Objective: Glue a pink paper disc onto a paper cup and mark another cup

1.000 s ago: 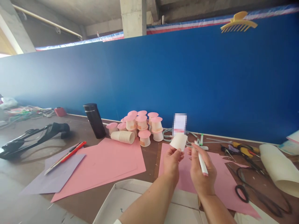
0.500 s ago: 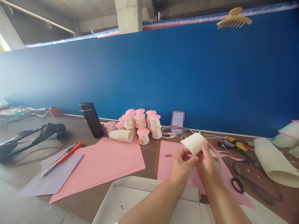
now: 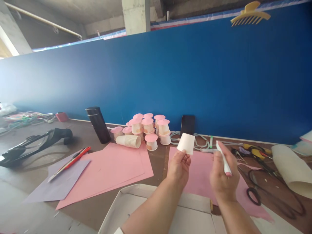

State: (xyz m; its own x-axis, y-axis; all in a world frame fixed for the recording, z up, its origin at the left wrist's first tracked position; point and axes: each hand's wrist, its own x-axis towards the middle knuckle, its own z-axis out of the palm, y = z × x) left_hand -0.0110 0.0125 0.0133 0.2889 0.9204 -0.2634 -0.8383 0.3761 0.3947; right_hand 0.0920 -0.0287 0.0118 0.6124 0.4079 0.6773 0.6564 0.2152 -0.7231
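Pinched at its rim by my left hand (image 3: 179,166), a plain white paper cup (image 3: 186,143) is held bottom up over the table. My right hand (image 3: 224,178), off to the right and apart from the cup, is closed round a white marker (image 3: 224,161) with a pink end. Below both hands lies a pink paper sheet (image 3: 198,172). Left of the cup stand several upturned paper cups with pink paper discs (image 3: 151,139) on top. A nested stack of white cups (image 3: 129,141) lies on its side in front of them.
A black flask (image 3: 97,125) and a utility knife (image 3: 70,163) on purple paper (image 3: 65,187) are to the left. A white box lid (image 3: 131,190) sits under my forearms. On the right are scissors (image 3: 253,196) and a rolled white sheet (image 3: 291,169). A phone (image 3: 187,124) leans on the blue partition.
My hands have moved apart. The cup, earlier tilted between both hands, is now upside down in the left hand alone, further left. The marker shows plainly in my right hand.
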